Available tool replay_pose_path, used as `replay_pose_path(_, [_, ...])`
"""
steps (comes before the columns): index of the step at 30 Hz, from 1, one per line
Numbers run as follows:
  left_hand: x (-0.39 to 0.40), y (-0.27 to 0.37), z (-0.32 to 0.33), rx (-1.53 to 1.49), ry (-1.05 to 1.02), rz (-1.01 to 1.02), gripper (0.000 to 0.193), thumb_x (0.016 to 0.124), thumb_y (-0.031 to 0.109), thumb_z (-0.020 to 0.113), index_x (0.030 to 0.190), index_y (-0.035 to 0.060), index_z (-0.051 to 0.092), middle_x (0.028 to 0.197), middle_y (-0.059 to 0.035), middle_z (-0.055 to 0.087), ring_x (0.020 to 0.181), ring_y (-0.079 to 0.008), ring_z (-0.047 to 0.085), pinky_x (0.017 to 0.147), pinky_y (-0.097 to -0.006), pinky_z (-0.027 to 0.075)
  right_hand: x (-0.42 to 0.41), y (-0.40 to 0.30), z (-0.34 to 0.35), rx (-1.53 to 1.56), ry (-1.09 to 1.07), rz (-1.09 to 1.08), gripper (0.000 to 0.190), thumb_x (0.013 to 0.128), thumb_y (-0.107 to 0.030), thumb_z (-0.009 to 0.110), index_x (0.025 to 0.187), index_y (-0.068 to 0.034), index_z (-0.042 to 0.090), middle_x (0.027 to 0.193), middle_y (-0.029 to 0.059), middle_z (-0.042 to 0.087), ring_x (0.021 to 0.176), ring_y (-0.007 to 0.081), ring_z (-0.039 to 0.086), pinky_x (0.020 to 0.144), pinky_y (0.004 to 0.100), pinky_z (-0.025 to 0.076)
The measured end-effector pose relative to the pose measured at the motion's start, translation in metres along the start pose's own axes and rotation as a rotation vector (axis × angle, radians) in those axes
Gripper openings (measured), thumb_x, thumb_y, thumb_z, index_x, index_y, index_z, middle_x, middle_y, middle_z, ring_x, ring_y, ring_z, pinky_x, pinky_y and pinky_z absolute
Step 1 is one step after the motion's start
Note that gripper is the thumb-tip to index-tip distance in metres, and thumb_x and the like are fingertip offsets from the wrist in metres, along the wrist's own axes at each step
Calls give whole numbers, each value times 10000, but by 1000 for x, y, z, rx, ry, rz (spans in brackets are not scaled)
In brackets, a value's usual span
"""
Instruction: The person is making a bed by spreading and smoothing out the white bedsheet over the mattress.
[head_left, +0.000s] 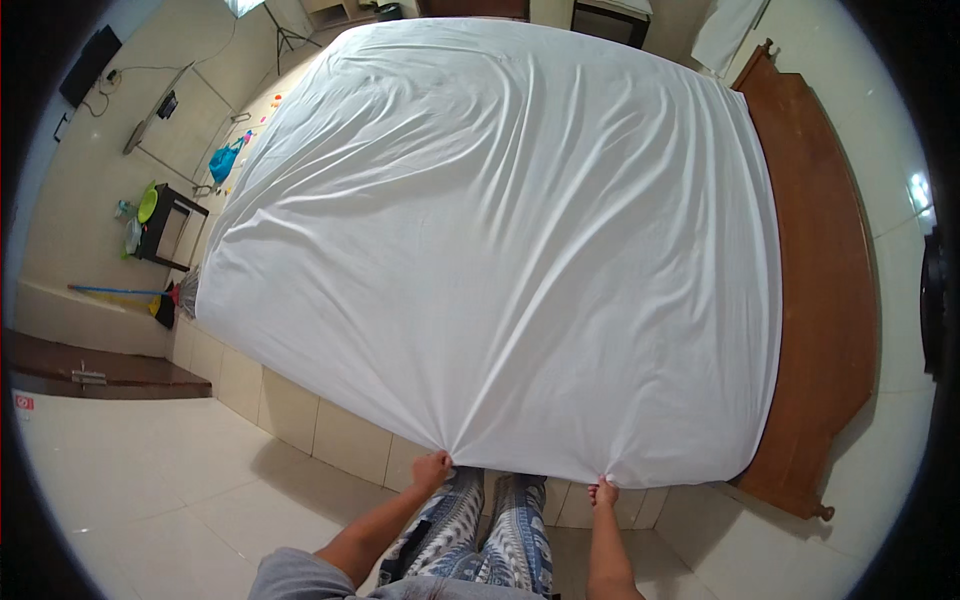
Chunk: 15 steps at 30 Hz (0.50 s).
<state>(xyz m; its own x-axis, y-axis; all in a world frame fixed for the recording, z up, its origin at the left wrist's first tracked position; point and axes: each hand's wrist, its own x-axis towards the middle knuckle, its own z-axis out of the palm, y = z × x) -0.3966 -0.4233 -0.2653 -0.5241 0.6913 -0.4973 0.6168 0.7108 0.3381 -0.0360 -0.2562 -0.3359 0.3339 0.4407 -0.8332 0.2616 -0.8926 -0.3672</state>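
A white bed sheet (420, 285) covers the large bed in front of me. At its near edge, my left hand (432, 471) grips a pinch of the cloth just left of my legs. Farther right along the same edge, my right hand (604, 492) is closed on another pinch. Creases fan out from both grips across the bed, and longer folds run towards the far side. The mattress beneath is hidden by the sheet.
A wooden headboard (817, 225) borders the bed on the right. Left of the bed are a dark stool (169, 225) with a green basin (148, 204), a broom (127, 291) and a blue bag (223, 161). A tripod (281, 37) stands at the far left corner.
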Motion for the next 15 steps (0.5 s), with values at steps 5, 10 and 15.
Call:
replay_pose_path(5, [37, -3, 13, 128, -165, 46, 276, 744, 301, 422, 706, 79, 580, 751, -138, 577, 687, -316, 554, 627, -422, 429, 7, 24, -21, -131, 11, -31, 361, 807, -325, 448, 620, -25, 522, 489, 41, 500, 349, 112, 412, 293, 230, 274])
replay_pose_path(10, [58, 24, 0, 183, -173, -13, 377, 753, 391, 436, 678, 49, 576, 758, -152, 575, 707, -320, 553, 618, -420, 434, -5, -17, -45, -9, -64, 192, 410, 793, -408, 439, 673, -22, 509, 536, 52, 514, 377, 117, 432, 305, 238, 286])
replay_pose_path(15, [47, 108, 5, 80, -193, 58, 368, 731, 410, 475, 691, 50, 542, 755, -143, 571, 742, -314, 549, 633, -413, 432, 34, -48, -96, 266, 263, 197, 413, 767, -435, 464, 653, -40, 497, 499, 48, 493, 370, 121, 421, 304, 231, 283])
